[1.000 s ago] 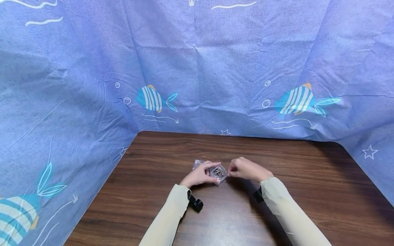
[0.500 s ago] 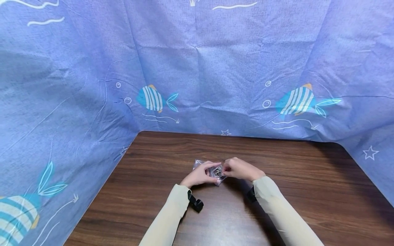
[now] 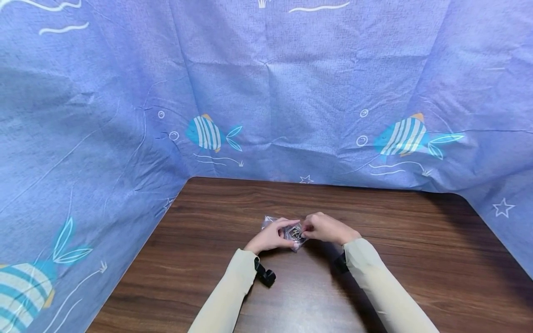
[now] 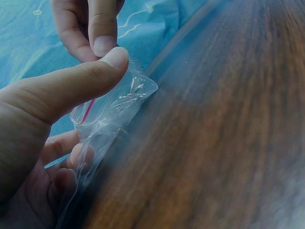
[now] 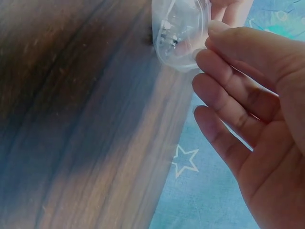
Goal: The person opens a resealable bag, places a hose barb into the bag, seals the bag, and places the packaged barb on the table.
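A small clear zip bag (image 4: 114, 109) with a pink line along its seal lies in my left hand (image 3: 270, 237). Left thumb (image 4: 90, 81) is over the bag in the left wrist view, the other fingers behind it, curled round the plastic. Inside sit several small, shiny dark-and-silver metal pieces (image 3: 296, 233), also seen as a cluster (image 5: 167, 34) through the plastic in the right wrist view. At the bag's right edge my right hand (image 3: 329, 228) pinches the plastic between thumb and forefinger; its other fingers (image 5: 221, 136) are loosely bent.
Both hands are over a dark brown wooden table (image 3: 216, 277). A blue fish-print cloth (image 3: 308, 92) hangs behind and left of it. A black wrist camera (image 3: 265, 276) is strapped at the left sleeve.
My right hand has moved left, from the bag's outer edge to closer over the metal pieces, then shifted very slightly back right. My left hand and the bag have stayed in place.
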A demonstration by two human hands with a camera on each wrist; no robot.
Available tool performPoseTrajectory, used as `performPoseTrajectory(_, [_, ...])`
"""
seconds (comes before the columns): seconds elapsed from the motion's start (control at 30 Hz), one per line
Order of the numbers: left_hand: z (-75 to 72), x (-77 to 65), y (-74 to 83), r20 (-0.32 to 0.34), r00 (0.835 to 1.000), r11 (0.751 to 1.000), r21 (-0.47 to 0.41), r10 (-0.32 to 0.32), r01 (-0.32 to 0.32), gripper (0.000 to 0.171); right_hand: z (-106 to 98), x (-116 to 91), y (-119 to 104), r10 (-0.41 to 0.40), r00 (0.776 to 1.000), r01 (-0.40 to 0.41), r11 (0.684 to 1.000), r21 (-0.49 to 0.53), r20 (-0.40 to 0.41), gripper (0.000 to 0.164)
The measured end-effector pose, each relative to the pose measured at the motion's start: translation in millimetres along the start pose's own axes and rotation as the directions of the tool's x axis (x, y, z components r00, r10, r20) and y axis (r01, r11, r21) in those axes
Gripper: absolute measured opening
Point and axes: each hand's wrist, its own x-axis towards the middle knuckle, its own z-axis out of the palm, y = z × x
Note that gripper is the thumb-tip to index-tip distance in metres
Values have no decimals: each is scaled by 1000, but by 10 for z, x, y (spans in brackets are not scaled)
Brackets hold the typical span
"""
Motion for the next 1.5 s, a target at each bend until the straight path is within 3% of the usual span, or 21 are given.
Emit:
performPoseTrajectory(0.53, [14, 12, -23, -8, 1000, 1000, 6, 13, -13, 68, -201, -269, 113, 106, 989, -112, 992, 62, 102, 6])
performPoseTrajectory(0.8, [3, 2, 4, 0, 1000, 1000, -9, -3, 3, 67, -325, -468, 147, 171, 969, -193, 975, 113, 179, 15])
performPoseTrajectory(1.1, [8, -10, 8, 4, 1000, 1000, -25, -6, 6, 68, -361, -667, 197, 111, 967, -138, 985, 106, 228, 14])
performPoseTrajectory(1.5, [4, -9, 4, 2, 1000, 1000, -25, -4, 4, 69, -319, -813, 197, 123, 950, -165, 978, 128, 286, 14])
